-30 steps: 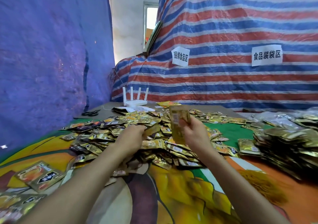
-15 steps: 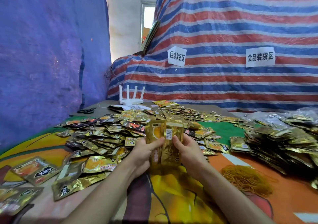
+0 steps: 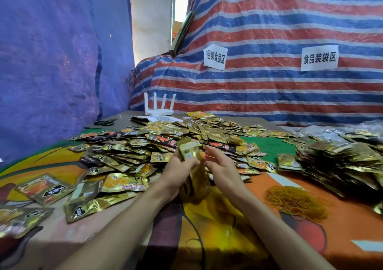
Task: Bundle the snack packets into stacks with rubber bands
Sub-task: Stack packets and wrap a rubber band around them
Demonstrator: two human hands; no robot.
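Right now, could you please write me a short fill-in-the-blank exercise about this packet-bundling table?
The left hand grips a stack of packets wrapped in ___ foil.
The pile of rubber bands lies on the ___ part of the cloth, right of the right hand.
The white router at the far end has ___ antennas.
Missing words: gold; orange; four.

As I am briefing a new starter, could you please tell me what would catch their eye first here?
A wide heap of gold snack packets sprawls across the middle; just in front, the left hand grips a stack of packets, the right hand open beside it. A tangle of rubber bands lies to the right; a striped tarp fills the back.
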